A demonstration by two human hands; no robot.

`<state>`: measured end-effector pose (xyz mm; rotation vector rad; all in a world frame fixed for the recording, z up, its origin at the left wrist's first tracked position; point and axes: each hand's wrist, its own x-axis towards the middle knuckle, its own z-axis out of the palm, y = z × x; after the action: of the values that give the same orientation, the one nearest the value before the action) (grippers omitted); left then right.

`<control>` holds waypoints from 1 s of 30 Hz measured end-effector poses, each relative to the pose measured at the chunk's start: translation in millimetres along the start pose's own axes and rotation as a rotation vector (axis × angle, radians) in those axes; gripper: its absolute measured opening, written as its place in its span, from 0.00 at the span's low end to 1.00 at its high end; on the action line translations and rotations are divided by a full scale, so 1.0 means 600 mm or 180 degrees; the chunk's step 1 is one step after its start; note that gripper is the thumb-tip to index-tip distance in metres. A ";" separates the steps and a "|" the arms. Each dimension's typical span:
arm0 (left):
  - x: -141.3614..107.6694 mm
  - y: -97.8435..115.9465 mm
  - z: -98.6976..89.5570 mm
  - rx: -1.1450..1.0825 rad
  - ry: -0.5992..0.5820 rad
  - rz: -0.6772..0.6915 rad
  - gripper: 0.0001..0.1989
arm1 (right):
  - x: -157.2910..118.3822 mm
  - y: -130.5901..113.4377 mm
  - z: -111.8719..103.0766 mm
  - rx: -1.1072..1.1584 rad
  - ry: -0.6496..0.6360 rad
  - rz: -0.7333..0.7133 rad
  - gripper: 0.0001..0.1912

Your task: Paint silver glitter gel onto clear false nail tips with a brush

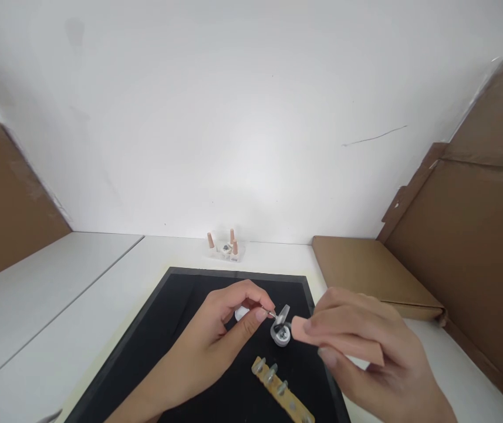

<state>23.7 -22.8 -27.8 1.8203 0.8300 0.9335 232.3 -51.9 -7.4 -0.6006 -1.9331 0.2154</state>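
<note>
My left hand (233, 320) pinches a thin metal stick (270, 313) between thumb and forefinger. A clear false nail tip (283, 314) stands tilted at the stick's far end. My right hand (374, 346) is closed around a peach-coloured nail polish brush handle (339, 341), whose dark end points left at the nail tip; whether they touch I cannot tell. Just below the nail tip sits a small round white pot (282, 336) with a dark and silvery top. A white round thing (241, 313) is partly hidden behind my left hand.
A yellowish strip (273, 385) bearing several clear nail tips lies on the black mat (181, 329). Farther back, a clear holder (226, 252) carries small bottles with peach caps. A flat cardboard box (365, 264) lies at right; cardboard panels flank both sides before a white wall.
</note>
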 end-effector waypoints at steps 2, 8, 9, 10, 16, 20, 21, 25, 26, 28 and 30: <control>-0.003 0.000 0.001 -0.0020 -0.0008 0.0001 0.09 | -0.001 0.007 -0.005 -0.0080 0.0002 -0.0071 0.14; -0.006 -0.006 -0.007 -0.0206 0.0030 -0.0040 0.09 | -0.007 0.004 -0.003 -0.0122 0.0278 -0.0005 0.15; -0.005 -0.005 -0.008 -0.0233 0.0043 -0.0066 0.08 | -0.006 -0.001 0.000 -0.0042 0.0298 0.0034 0.15; -0.003 -0.004 -0.008 -0.0255 0.0056 -0.0092 0.08 | -0.004 -0.005 0.003 0.0020 0.0306 0.0067 0.14; 0.000 0.004 -0.004 -0.0277 0.0054 -0.0087 0.08 | 0.010 -0.008 0.004 -0.0111 0.0106 -0.0053 0.12; -0.005 0.002 -0.003 -0.0238 0.0074 -0.0090 0.08 | -0.002 0.009 -0.003 -0.0261 0.0148 -0.0018 0.12; -0.006 0.002 -0.004 -0.0235 0.0078 -0.0100 0.08 | -0.005 0.010 -0.004 -0.0286 0.0181 -0.0005 0.13; -0.003 0.002 -0.008 -0.0263 0.0098 -0.0096 0.08 | -0.004 -0.001 -0.002 0.0024 0.0315 0.0046 0.12; -0.001 0.002 -0.009 -0.0270 0.0093 -0.0090 0.08 | 0.000 -0.006 -0.001 0.0179 0.0281 0.0026 0.12; 0.003 0.004 -0.010 -0.0282 0.0077 -0.0071 0.08 | 0.008 -0.014 0.002 0.0381 0.0172 -0.0039 0.12; 0.005 0.006 -0.009 -0.0285 0.0060 -0.0041 0.08 | 0.014 -0.016 0.004 0.0418 0.0101 -0.0064 0.13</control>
<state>21.1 -19.7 -22.2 1.7296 0.7982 0.9659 224.8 -55.7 2.1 -0.4945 -1.8773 0.3157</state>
